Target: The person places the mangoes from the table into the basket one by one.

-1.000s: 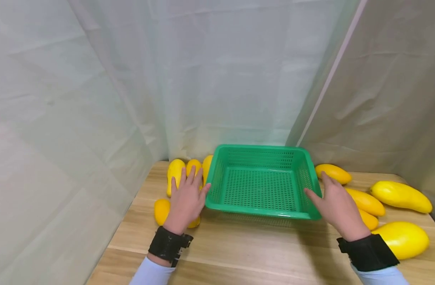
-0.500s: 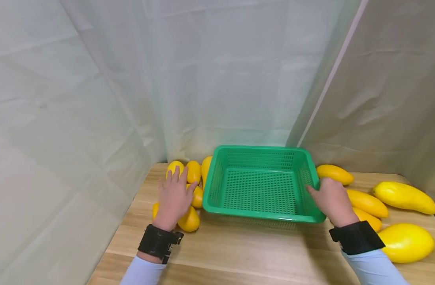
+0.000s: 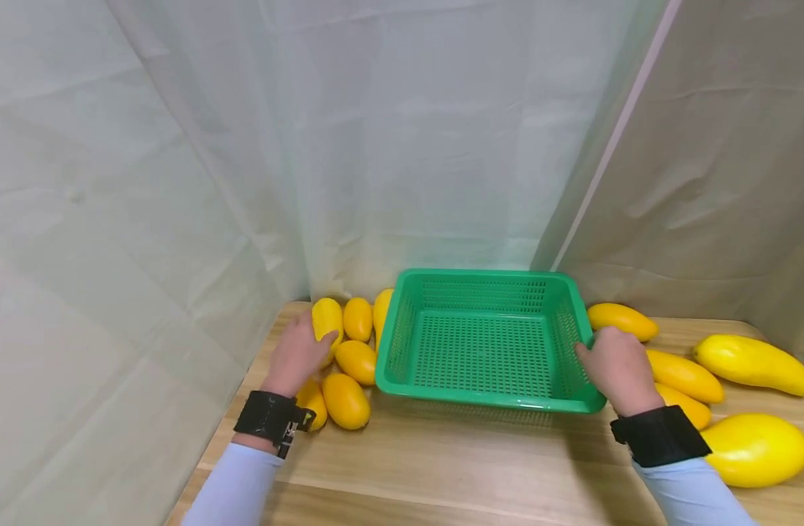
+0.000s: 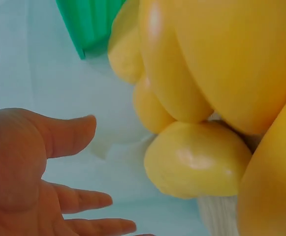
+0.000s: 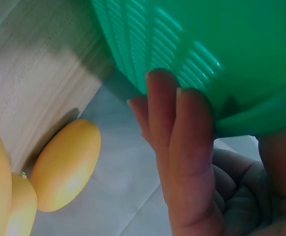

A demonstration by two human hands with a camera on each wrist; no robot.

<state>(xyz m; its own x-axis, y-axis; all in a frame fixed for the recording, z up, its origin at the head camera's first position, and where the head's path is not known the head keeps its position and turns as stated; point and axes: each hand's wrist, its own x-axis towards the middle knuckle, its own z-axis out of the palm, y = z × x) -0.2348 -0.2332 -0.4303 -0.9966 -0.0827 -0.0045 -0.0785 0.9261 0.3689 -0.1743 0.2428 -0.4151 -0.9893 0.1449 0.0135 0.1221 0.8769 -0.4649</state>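
Note:
A green perforated plastic basket (image 3: 484,400) stands with nothing inside it. My right hand (image 3: 619,369) grips its right rim; in the right wrist view the fingers (image 5: 192,142) lie against the outer wall below the rim, and in the head view the thumb is over the inner side. At the back left, my left hand (image 3: 297,354) is beside a long yellow fruit (image 3: 327,318), thumb over it in the head view. The left wrist view shows thumb (image 4: 74,135) and fingers spread apart, with a gap to the yellow fruits.
Several mango-like fruits, including a front one (image 3: 346,402), lie left of the basket. On the right are more orange-yellow fruits (image 3: 685,376) and larger yellow ones (image 3: 757,449). Pale curtains (image 3: 428,146) hang behind the wooden table (image 3: 441,467).
My left hand has moved left, off the fruits it covered, to the side of the long yellow one. My right hand has come onto the basket's rim and gripped it. The basket has barely shifted.

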